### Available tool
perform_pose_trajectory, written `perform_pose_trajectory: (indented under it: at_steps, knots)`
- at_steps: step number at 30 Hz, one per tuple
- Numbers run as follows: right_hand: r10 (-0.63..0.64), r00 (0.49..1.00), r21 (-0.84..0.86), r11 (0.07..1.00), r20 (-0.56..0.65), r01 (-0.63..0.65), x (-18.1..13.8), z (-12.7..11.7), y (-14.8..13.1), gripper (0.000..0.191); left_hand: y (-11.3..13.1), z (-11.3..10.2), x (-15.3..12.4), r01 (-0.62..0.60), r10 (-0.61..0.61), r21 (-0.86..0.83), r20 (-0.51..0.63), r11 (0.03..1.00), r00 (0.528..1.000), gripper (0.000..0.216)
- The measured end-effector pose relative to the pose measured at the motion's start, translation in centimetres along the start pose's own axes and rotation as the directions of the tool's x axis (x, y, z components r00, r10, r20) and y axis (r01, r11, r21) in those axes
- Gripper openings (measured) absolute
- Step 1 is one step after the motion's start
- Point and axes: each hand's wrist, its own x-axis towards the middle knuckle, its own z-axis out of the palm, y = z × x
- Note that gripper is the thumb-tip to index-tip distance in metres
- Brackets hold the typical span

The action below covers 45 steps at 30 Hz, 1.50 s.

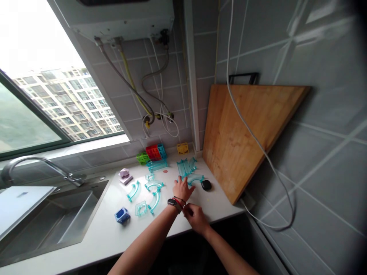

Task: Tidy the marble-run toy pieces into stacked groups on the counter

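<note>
My left hand (182,190) reaches over the white counter with its fingers spread, its fingertips at a translucent teal curved track piece (197,178). Whether they touch it I cannot tell. On that wrist sit a dark watch (172,202) and a red string bracelet (180,204). Close beside the bracelet is my right hand (196,217), its fingers curled together; what they pinch, if anything, is hidden. Straight teal track pieces (184,168) lie just beyond my left hand. More curved teal pieces (155,201) are spread to its left, with a clear teal square frame (141,209).
A blue block (122,215) and a lilac block (124,173) stand toward the sink (86,214). Green, red (154,152) and yellow blocks (182,148) line the back. A black rounded case (206,185) lies near the wooden board (243,126) leaning at right, where a white cable hangs.
</note>
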Motion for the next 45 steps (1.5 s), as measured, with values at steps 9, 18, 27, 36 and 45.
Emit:
perform_pose_trajectory:
  at_steps: [9,18,27,36,45]
  knots:
    - [0.005,1.000,0.054,0.999,-0.004,-0.004,-0.2,0.0,-0.2,0.024,-1.8,2.6,1.3,0.060,-0.065,-0.065,-0.083,0.996,0.994,0.042]
    - [0.105,0.989,0.117,0.989,-0.100,-0.093,0.0,0.4,-0.6,0.032,-5.8,1.3,-0.3,-0.041,-0.047,-0.353,-0.235,0.935,0.971,0.032]
    - [0.422,0.905,0.313,0.867,-0.047,-0.388,3.2,0.3,0.4,0.055,-8.3,0.3,-8.4,-0.071,-0.082,-0.578,-0.235,0.813,0.969,0.025]
    - [0.600,0.800,0.236,0.780,-0.019,-0.580,5.5,-0.4,0.5,0.044,-8.6,-0.2,-10.9,-0.084,-0.096,-0.837,-0.161,0.541,0.982,0.015]
    - [0.517,0.854,0.215,0.842,-0.064,-0.494,4.7,-0.7,0.4,0.041,-9.4,-1.1,-14.5,0.071,-0.271,-0.996,0.085,-0.061,0.959,0.047]
